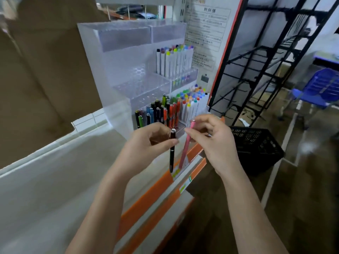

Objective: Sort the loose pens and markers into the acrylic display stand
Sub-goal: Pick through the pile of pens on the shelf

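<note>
Left hand: my left hand (156, 139), centre of the frame, pinches a black pen (172, 151) near its cap between thumb and fingers; the pen hangs almost upright, tip down.
Right hand: my right hand (211, 142), just right of centre, pinches a pink pen (186, 146) by its upper part; the pen slants down and to the left.
Stand: the clear display stand (117, 74) fills the upper middle. Its bottom row holds mixed pens (161, 112) on the left and white markers (190, 101) with coloured caps on the right. A second row of markers stands above, on the right. The upper left tiers look unfilled.
Risk, collision: I judge the two pens hang close together, so they may knock as I raise them.
Risk, drop: both grips are light fingertip pinches; a slip would send a pen over the orange shelf edge (146, 195) to the floor (302, 180).
Risk, crowding: the pen row looks packed; pushing one in could tip its neighbours.
Surface: a pale shelf (55, 180), lower left.
Room: a black crate (256, 149) at right, a black wire rack (266, 61) upper right, a blue chair (321, 85) far right, brown cardboard (36, 70) at left.
</note>
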Available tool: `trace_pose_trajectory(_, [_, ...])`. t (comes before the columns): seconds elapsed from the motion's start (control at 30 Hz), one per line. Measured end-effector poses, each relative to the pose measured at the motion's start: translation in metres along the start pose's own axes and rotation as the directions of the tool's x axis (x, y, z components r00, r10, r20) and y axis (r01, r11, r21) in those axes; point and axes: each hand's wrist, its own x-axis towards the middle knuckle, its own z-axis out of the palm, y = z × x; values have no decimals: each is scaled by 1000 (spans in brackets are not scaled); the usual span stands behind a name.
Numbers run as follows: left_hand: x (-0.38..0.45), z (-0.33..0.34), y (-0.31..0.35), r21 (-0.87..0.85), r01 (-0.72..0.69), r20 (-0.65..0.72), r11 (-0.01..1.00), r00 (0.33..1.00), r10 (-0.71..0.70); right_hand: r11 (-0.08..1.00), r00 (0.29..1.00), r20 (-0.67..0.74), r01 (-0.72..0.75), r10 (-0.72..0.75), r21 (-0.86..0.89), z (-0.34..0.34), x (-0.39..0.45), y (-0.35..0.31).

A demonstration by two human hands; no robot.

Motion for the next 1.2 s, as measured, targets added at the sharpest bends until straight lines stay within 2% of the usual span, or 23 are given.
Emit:
trace_pose_trajectory(0.2, [17,-8,-12,30,15,-191,999,982,-10,994,994,18,108,-108,-2,10,45,8])
trace_pose_trajectory(0.4, [33,-8,-18,118,44,-388,992,922,6,964,961,80,259,-263,59,15,86,14])
trace_pose_trajectory(0.6, [41,-5,-23,127,75,-505,989,863,-1,936,925,146,349,-352,48,23,111,25])
trace_pose_trajectory(1.03, [33,-4,-31,95,44,-503,994,865,10,879,886,152,457,-437,-135,52,93,56])
trace_pose_trajectory(1.2, [28,-6,-30,59,-6,-481,998,876,34,802,838,124,545,-531,-244,59,88,61])
